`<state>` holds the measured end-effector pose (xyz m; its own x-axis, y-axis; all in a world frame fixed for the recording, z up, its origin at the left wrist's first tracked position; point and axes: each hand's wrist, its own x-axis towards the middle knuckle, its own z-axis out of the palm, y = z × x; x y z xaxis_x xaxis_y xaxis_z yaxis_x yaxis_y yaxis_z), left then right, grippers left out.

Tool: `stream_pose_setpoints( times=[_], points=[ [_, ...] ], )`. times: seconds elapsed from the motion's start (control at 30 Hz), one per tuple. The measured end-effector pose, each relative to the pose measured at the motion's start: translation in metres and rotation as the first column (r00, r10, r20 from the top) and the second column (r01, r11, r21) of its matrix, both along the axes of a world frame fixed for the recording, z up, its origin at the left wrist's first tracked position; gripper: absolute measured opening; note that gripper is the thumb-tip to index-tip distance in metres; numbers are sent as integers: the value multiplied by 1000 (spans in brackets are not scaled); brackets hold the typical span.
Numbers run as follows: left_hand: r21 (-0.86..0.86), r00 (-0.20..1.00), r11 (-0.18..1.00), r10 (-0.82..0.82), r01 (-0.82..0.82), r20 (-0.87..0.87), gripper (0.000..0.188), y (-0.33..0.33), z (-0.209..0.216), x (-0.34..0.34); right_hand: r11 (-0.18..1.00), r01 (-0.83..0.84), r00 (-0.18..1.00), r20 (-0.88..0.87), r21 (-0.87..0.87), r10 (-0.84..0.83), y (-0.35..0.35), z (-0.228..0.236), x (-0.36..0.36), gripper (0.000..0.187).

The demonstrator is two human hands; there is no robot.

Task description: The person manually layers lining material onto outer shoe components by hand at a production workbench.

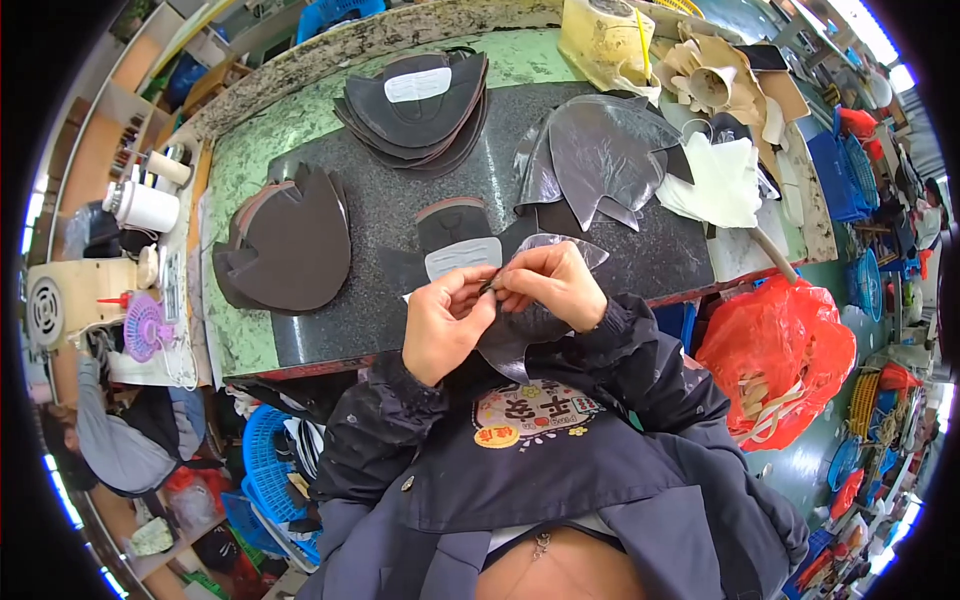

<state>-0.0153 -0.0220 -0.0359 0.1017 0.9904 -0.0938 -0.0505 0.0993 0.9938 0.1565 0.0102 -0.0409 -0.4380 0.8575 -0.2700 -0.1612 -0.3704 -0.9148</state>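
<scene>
My left hand (445, 318) and my right hand (555, 287) meet at the bench's near edge, fingertips pinched together. Between them they grip the edge of a dark, curved, leather-like piece (510, 355), whose lower part hangs toward my lap. The exact spot they pinch is small and partly covered by the fingers. Just beyond lies a black piece with a pale grey oval patch (463, 256). To its left rests a stack of dark brown curved pieces (300, 240). Farther back is a stack of black pieces (425, 125), and to the right are pieces under shiny film (610, 160).
White sheets (722, 175) and crumpled brown paper (705, 85) lie at the bench's right end, near a yellowish container (605, 40). A red plastic bag (775, 350) stands beside the bench. At left are a purple fan (147, 325), blue baskets (268, 460) and another person (130, 430).
</scene>
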Motion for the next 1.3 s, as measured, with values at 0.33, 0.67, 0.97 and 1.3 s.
stream_pose_setpoints(
  times=[0.33,0.67,0.97,1.3],
  points=[
    [496,801,865,353,-82,-483,12,40,-10,-8,861,-245,967,47,446,251,-70,6,22,10],
    [579,780,715,76,391,-621,7,57,71,0,978,-126,442,892,165,-94,-114,4,140,22],
    [231,996,971,-55,68,-64,9,51,118,-10,977,-79,910,414,200,-12,-72,4,65,10],
    [452,472,297,5,841,-882,20,22,104,25,957,-256,770,-627,-133,119,-70,36,85,74]
  ],
)
